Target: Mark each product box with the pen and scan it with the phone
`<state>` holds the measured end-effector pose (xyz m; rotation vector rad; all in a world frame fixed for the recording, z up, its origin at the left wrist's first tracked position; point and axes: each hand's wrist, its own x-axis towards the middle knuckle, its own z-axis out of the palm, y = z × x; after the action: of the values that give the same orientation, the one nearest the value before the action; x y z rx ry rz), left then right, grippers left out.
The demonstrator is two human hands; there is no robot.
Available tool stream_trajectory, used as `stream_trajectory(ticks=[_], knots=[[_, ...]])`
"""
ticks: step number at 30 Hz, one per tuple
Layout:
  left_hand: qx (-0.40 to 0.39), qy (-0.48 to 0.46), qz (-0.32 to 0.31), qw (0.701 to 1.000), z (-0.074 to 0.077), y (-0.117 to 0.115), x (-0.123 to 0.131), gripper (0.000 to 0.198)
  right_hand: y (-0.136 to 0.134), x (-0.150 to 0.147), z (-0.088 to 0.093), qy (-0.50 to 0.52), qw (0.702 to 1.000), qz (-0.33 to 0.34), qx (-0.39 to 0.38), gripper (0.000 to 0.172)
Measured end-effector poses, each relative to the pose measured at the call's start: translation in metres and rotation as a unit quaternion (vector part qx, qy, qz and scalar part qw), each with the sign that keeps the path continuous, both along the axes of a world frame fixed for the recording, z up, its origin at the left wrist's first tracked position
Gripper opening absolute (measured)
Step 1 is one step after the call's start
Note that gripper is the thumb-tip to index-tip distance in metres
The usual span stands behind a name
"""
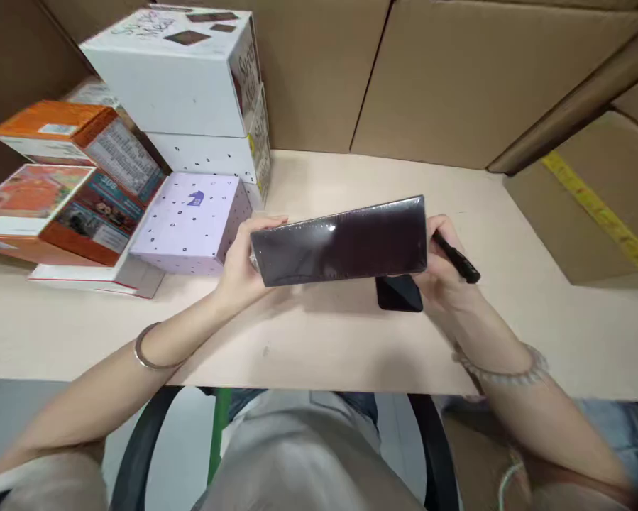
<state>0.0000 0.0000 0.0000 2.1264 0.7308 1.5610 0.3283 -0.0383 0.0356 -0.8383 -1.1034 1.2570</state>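
A dark box in shiny clear wrap [340,243] is held up over the table, one long side facing me and its right end tilted slightly higher. Round its left end my left hand [247,259] is closed, the fingertips partly hidden behind the box. My right hand [443,266] grips the right end and also has a black pen [457,259] between the fingers, pointing out to the right. On the table just below the box lies a black phone [399,294], its upper part covered by the box.
A lilac dotted box [188,216] stands left of my left hand. Behind it rise stacked white boxes [174,85], with orange boxes [79,213] at the far left. Cardboard walls [446,78] close off the back. A carton with yellow tape [590,206] stands at right.
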Motion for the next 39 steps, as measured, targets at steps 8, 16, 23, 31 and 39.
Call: stream_trajectory(ticks=[8,16,23,31,39], knots=[[-0.262,-0.062,-0.042,0.962,-0.001,0.007,0.002,0.089,0.000,-0.001,-0.001,-0.070,0.992,-0.015,0.103,0.071],[-0.305,-0.138,-0.087,0.938,-0.012,0.003,0.007,0.077,-0.009,-0.001,0.001,-0.110,0.977,-0.001,0.183,0.057],[-0.169,-0.053,-0.001,0.984,-0.003,-0.013,0.004,0.086,-0.003,0.004,0.000,-0.297,0.896,-0.142,0.298,0.075],[0.183,0.096,0.114,0.972,0.021,-0.033,0.011,0.087,0.002,-0.003,-0.020,-0.267,0.940,0.018,0.209,0.064],[0.249,0.080,0.101,0.960,0.024,-0.031,0.015,0.067,0.011,-0.005,-0.030,-0.238,0.953,0.007,0.188,0.068]])
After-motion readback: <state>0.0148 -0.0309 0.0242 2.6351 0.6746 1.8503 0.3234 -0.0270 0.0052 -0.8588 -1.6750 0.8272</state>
